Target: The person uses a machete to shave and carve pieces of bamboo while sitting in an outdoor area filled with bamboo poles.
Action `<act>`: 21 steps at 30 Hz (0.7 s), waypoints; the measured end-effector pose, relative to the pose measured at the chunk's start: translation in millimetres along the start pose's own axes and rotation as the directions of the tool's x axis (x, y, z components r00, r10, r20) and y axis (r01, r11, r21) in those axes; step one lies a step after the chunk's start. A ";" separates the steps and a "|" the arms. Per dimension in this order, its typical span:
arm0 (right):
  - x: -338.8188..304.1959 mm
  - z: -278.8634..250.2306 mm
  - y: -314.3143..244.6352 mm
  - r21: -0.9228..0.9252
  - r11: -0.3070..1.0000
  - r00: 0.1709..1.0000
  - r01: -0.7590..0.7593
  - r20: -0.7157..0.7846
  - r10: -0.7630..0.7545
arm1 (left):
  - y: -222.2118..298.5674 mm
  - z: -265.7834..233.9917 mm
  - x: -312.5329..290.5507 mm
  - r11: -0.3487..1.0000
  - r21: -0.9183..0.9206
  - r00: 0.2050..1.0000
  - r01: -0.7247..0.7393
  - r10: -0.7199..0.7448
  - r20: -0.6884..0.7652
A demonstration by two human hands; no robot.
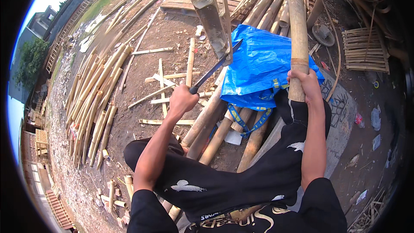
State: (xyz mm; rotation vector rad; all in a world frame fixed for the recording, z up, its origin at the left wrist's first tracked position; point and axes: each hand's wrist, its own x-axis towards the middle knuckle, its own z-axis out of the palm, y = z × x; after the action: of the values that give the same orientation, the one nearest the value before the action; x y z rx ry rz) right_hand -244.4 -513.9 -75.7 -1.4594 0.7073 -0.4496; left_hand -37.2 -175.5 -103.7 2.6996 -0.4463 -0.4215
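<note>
My left hand point(184, 100) is closed round the dark handle of a machete point(212, 73). Its long blade slants up and away to the right, its tip over a blue plastic bag point(254, 56). The blade crosses close to the lower end of a weathered upright post point(207, 8); whether they touch I cannot tell. My right hand point(307, 83) grips a thick bamboo pole point(298, 30) near its lower end. That end rests at my right knee, and the pole runs up out of view. The bag, with blue and yellow straps point(248, 130), lies across several bamboo poles in front of my legs.
A large stack of bamboo lengths point(95, 99) lies to the left. Cut pieces and split strips point(161, 82) are scattered on the dirt. On the right are a slatted bamboo panel point(365, 50), a concrete slab point(340, 116) and litter. More poles point(269, 6) lie at the back.
</note>
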 end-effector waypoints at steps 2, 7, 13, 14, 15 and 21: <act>-3.8 2.1 -7.4 0.046 0.999 1.000 0.000 0.014 0.000 | -6.3 -8.5 -12.2 1.000 0.005 1.000 -0.019 0.019 -0.009; -42.6 -19.1 -38.5 0.148 0.988 0.995 0.043 -0.093 -0.029 | 23.0 -35.3 -43.5 0.998 -0.025 0.991 -0.051 0.054 0.123; -174.2 -78.5 -42.9 0.089 0.985 0.903 0.148 -0.420 -0.097 | 87.3 -33.0 -55.5 0.955 0.074 0.957 -0.286 0.281 0.077; -200.5 -92.8 -44.8 0.053 0.989 0.866 0.136 -0.491 -0.092 | 104.1 -28.5 -54.7 0.918 0.101 0.923 -0.383 0.384 0.010; -221.7 -107.4 -45.1 0.021 0.993 0.824 0.116 -0.560 -0.084 | 129.8 -27.9 -57.3 0.908 0.103 0.914 -0.406 0.402 0.056; -305.3 -171.5 -37.0 0.007 1.000 0.662 -0.011 -0.750 0.013 | 264.0 20.9 -82.6 0.754 0.052 0.752 -0.655 0.644 0.143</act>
State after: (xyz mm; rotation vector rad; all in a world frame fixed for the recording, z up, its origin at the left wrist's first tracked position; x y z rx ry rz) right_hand -576.1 -438.7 15.2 -1.2314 1.3751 -1.0812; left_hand -184.7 -384.9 2.9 2.3909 -1.4194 -0.3499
